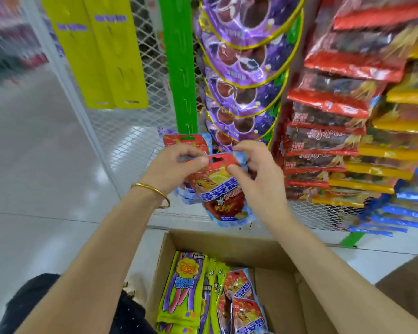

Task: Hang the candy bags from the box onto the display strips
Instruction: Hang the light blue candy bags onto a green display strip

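Above the cardboard box [239, 247] on the pale shop floor [46, 165], both hands pinch one red candy bag [221, 189] by its top, left hand [176, 167], right hand [258, 174], below the green strip [179, 68] on the white wire mesh [140, 131].

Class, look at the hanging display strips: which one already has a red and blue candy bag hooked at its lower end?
The green strip, beside the purple bags. A red and blue bag hangs at its bottom; the two yellow strips carry none.

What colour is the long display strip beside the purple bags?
Green display strip, clearest in the head view.
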`<state>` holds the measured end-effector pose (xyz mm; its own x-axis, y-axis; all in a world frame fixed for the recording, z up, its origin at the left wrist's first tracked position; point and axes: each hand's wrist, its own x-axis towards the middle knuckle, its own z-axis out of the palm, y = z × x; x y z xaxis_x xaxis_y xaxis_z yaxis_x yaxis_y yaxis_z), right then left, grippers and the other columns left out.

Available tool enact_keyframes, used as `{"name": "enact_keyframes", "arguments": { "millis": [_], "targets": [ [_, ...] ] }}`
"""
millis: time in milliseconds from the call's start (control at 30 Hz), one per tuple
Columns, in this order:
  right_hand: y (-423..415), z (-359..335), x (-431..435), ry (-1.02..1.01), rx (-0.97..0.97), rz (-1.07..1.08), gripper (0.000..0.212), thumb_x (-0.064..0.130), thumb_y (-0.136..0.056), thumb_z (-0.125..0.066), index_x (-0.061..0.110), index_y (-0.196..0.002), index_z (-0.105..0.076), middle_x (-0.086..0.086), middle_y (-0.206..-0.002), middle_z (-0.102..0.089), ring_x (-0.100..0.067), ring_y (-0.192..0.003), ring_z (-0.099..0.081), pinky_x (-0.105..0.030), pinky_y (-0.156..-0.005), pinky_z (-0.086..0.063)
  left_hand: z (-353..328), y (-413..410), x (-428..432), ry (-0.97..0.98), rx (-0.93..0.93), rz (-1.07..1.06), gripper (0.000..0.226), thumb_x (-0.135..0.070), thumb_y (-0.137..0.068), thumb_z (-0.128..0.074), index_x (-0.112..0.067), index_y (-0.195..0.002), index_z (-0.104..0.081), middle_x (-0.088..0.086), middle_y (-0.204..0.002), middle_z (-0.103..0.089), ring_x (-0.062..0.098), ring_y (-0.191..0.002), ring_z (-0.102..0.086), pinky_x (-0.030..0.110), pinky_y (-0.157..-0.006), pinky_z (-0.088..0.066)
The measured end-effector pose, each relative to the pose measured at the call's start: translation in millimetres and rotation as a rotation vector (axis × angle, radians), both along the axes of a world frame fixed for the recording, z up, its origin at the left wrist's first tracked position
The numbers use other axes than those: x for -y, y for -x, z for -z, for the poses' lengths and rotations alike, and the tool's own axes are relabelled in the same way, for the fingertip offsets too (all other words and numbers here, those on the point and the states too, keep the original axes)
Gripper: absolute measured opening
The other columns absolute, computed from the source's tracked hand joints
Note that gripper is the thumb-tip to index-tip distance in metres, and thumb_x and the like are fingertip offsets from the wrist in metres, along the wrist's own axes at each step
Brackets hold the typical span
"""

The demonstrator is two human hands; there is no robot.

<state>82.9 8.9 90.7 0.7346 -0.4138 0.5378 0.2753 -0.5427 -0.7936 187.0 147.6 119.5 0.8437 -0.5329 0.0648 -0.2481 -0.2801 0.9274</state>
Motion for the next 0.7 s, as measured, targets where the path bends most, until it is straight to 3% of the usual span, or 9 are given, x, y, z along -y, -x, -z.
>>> {"name": "enact_keyframes", "arguments": {
  "millis": [67,167,267,333,433,500,700],
  "targets": [
    [-16,-13,-9,0.205,0.110,0.064,0.017,0.000,-0.081,-0.063,0.011,-0.093,-0.065,0.010,-0.089,-0.058,0.000,-0.084,-0.051,-0.006,-0.080,-0.037,-12,-14,-2,0.095,0.099,-0.165,0.016,-0.026,-0.081,-0.070,-0.018,-0.092,-0.062,-0.004,-0.085,-0.060,0.012,-0.078,-0.058,0.028,-0.074,-0.052],
    [-39,-25,-19,0.324,0.201,0.143,0.013,0.004,-0.083,-0.059,0.006,-0.090,-0.069,-0.005,-0.089,-0.064,-0.007,-0.085,-0.054,-0.015,-0.078,-0.043,-28,-33,0,0.157,0.224,-0.319,0.031,-0.023,-0.091,-0.056,-0.008,-0.118,-0.050,0.000,-0.106,-0.054,0.008,-0.091,-0.053,0.008,-0.071,-0.044],
    [-59,-34,-25,0.391,0.213,0.217,0.022,0.010,-0.083,-0.052,0.010,-0.098,-0.068,-0.006,-0.095,-0.064,-0.015,-0.087,-0.059,-0.035,-0.071,-0.050,-39,-46,8,0.172,0.276,-0.276,0.039,-0.020,-0.096,-0.048,0.000,-0.128,-0.043,0.007,-0.118,-0.052,0.014,-0.106,-0.053,0.016,-0.087,-0.042],
    [-70,-38,-26,0.430,0.180,0.226,0.027,0.011,-0.082,-0.049,0.010,-0.103,-0.066,-0.007,-0.098,-0.063,-0.019,-0.088,-0.059,-0.037,-0.067,-0.052,-45,-52,13,0.207,0.300,-0.244,0.035,-0.016,-0.096,-0.046,0.002,-0.126,-0.045,0.011,-0.118,-0.056,0.019,-0.108,-0.056,0.021,-0.091,-0.045],
    [-83,-45,-26,0.399,0.126,0.231,0.034,0.008,-0.080,-0.045,0.008,-0.110,-0.062,-0.011,-0.103,-0.059,-0.018,-0.091,-0.052,-0.037,-0.074,-0.046,-52,-56,19,0.281,0.287,-0.231,0.018,-0.010,-0.095,-0.047,-0.002,-0.110,-0.053,0.000,-0.095,-0.060,-0.006,-0.080,-0.058,0.003,-0.067,-0.043],
    [-90,-46,-27,0.385,0.113,0.236,0.036,0.005,-0.081,-0.045,0.007,-0.113,-0.061,-0.013,-0.105,-0.057,-0.016,-0.092,-0.048,-0.032,-0.078,-0.042,-53,-56,22,0.308,0.281,-0.233,0.004,-0.008,-0.094,-0.050,-0.009,-0.096,-0.053,-0.009,-0.077,-0.056,-0.016,-0.058,-0.054,0.002,-0.057,-0.039],
    [-99,-41,-29,0.323,0.106,0.214,0.038,-0.009,-0.082,-0.046,0.002,-0.116,-0.059,-0.017,-0.110,-0.054,-0.014,-0.091,-0.046,-0.027,-0.082,-0.039,-55,-59,22,0.287,0.293,-0.249,0.008,-0.013,-0.093,-0.053,-0.008,-0.087,-0.057,-0.011,-0.067,-0.052,-0.016,-0.049,-0.050,0.003,-0.050,-0.036]
  ]
}}
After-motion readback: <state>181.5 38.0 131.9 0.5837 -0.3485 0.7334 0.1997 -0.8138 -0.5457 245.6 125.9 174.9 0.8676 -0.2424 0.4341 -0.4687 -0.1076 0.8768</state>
